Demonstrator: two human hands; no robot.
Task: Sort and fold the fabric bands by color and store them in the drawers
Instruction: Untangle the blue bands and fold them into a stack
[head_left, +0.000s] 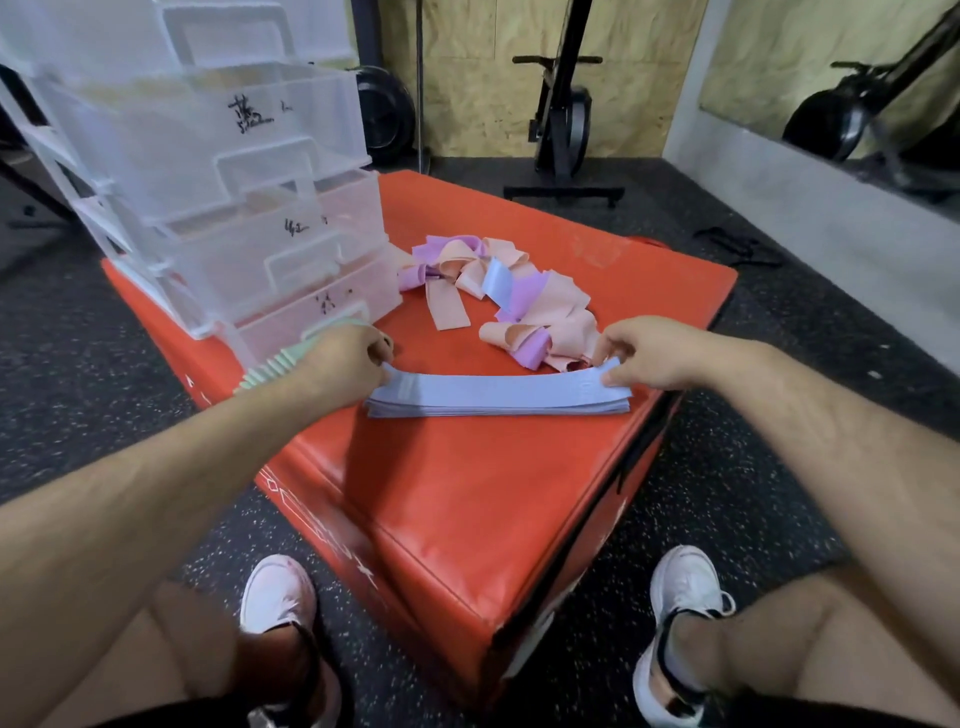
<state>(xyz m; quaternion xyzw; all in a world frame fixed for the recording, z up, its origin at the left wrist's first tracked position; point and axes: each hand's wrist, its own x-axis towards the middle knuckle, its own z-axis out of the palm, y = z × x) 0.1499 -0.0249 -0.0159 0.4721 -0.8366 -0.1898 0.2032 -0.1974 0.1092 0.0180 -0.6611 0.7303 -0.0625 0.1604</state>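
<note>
Your left hand (356, 353) pinching one end of the top blue band (493, 385), your right hand (644, 358) pinching the other, band lying along the blue stack (493, 411) on the red box (467, 509), mixed pile (524, 306) behind, drawers (234, 208) at left.

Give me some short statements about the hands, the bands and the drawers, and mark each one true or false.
1. The left hand and the right hand pinch the ends of a light blue fabric band. True.
2. The translucent white plastic drawer unit stands on the floor. False: it stands on the red padded box.
3. The loose pile of bands holds peach and purple ones. True.
4. The mint green bands lie by the right hand. False: they lie by the left hand.
</note>
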